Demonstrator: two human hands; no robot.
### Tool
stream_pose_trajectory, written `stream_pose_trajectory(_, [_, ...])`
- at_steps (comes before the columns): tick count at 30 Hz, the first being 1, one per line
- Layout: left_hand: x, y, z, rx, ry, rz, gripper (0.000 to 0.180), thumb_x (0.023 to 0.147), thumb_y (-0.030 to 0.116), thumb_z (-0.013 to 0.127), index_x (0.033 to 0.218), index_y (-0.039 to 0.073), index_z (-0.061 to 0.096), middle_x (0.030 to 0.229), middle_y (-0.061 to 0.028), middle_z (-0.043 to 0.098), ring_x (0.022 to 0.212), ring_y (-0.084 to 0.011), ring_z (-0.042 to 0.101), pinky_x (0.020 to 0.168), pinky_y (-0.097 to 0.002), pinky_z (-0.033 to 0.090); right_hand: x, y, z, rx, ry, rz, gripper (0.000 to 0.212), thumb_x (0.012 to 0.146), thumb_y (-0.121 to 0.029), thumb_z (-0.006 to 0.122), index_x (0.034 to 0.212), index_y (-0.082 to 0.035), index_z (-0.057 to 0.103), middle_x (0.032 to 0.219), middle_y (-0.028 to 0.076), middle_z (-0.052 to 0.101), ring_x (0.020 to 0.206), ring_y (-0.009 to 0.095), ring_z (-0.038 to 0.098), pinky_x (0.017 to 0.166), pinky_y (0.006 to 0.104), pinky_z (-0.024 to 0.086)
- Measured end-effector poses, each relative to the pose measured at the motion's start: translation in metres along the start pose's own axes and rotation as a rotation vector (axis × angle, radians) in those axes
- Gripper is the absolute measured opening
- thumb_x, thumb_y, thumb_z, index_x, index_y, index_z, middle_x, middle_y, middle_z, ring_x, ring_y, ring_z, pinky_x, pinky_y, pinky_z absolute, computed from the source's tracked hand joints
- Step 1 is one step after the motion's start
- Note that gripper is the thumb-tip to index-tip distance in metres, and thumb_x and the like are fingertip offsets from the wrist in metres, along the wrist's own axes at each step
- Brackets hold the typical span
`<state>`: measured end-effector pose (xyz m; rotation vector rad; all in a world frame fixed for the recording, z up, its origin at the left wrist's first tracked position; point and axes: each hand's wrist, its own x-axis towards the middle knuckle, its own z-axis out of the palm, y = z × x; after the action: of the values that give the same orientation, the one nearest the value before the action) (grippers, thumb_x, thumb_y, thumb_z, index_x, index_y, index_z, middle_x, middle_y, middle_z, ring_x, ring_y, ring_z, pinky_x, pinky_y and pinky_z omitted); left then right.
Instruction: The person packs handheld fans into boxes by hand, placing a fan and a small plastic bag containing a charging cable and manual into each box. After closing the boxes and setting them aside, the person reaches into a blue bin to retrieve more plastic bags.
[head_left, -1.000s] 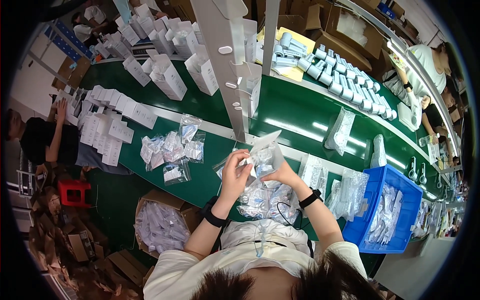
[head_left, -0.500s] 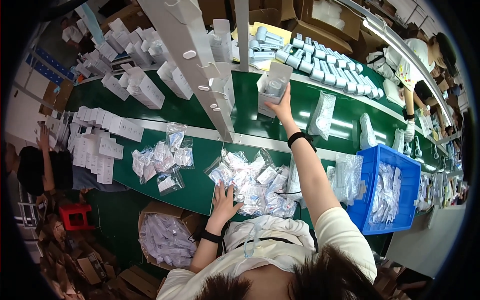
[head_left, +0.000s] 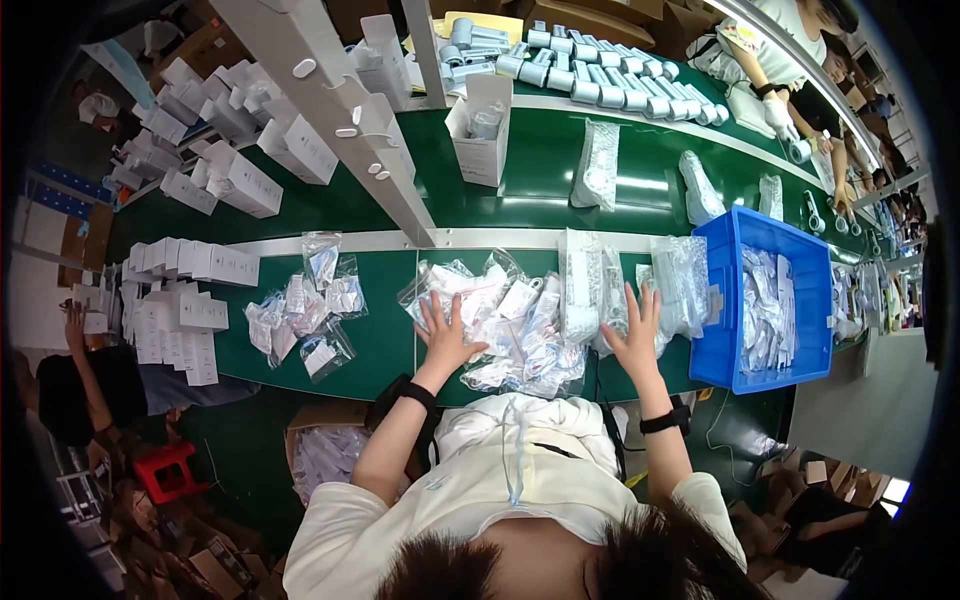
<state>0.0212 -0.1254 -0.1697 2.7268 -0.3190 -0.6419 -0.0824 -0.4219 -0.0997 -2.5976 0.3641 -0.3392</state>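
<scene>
My left hand (head_left: 445,335) lies with spread fingers on the left part of a pile of small clear plastic bags (head_left: 520,335) with white and blue contents. Just right of that pile, my right hand (head_left: 635,335) is spread over bubble-wrapped items (head_left: 582,285), its fingers apart and holding nothing. More bubble-wrapped pieces (head_left: 680,285) lie beside it, against the blue bin. On the green belt beyond stands an open white box (head_left: 482,140) with a clear-wrapped item inside, out of both hands' reach.
A blue bin (head_left: 825,300) of white packets stands at right. Left lie another heap of bags (head_left: 305,310) and stacked white boxes (head_left: 180,315). A metal post (head_left: 350,120) rises mid-bench. Grey cylindrical devices (head_left: 610,85) line the far shelf. Co-workers are at far left and upper right.
My right hand has let go of the open white box, leaving it on the belt, and come back near the bubble-wrapped items. My left hand stays on the bag pile. The view has shifted.
</scene>
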Motion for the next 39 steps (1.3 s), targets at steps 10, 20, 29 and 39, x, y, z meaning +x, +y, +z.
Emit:
stream_pose_trajectory(10, [0.021,0.032,-0.007,-0.059,0.087,0.190,0.103,0.055,0.033,0.077,0.137,0.020,0.016,0.142,-0.0213,-0.005,0.129,-0.0439,-0.006,0.092,-0.0685,0.010,-0.006,-0.067,0.057,-0.140,-0.265,-0.195,0.067,0.068,-0.027,0.067,0.128,-0.019,0.040,0.141,0.015,0.018,0.129,0.042,0.009,0.095,0.0647,0.014])
stream_pose_trajectory(20, [-0.053,-0.042,-0.041,-0.407,0.323,-0.032,0.088,0.061,0.028,0.074,0.133,0.016,0.024,0.138,-0.0220,0.008,0.126,-0.0452,0.010,0.100,-0.0538,0.019,0.009,-0.065,0.062,-0.330,-0.597,-0.189,0.067,0.067,-0.030,0.068,0.128,-0.022,0.040,0.139,0.012,0.023,0.126,0.045,0.013,0.093,0.0678,0.012])
stream_pose_trajectory(29, [-0.108,-0.272,-0.108,-0.539,1.059,-0.484,0.071,0.060,0.009,0.073,0.119,0.002,0.033,0.119,-0.0202,0.035,0.112,-0.0375,0.035,0.096,-0.0445,0.028,0.027,-0.129,0.064,0.010,-0.188,-0.237,0.062,0.066,-0.009,0.066,0.124,-0.011,0.043,0.131,0.012,0.036,0.122,0.034,0.030,0.096,0.0480,0.029])
stream_pose_trajectory(39, [-0.045,-0.470,-0.241,-0.352,1.362,-0.502,0.103,0.055,0.008,0.079,0.132,-0.001,0.010,0.129,-0.0233,0.026,0.117,-0.0325,0.034,0.095,-0.0403,0.034,0.049,-0.472,0.195,0.676,-0.645,-0.640,0.047,0.070,-0.002,0.062,0.115,-0.004,0.048,0.114,0.012,0.050,0.106,0.026,0.050,0.086,0.0322,0.041])
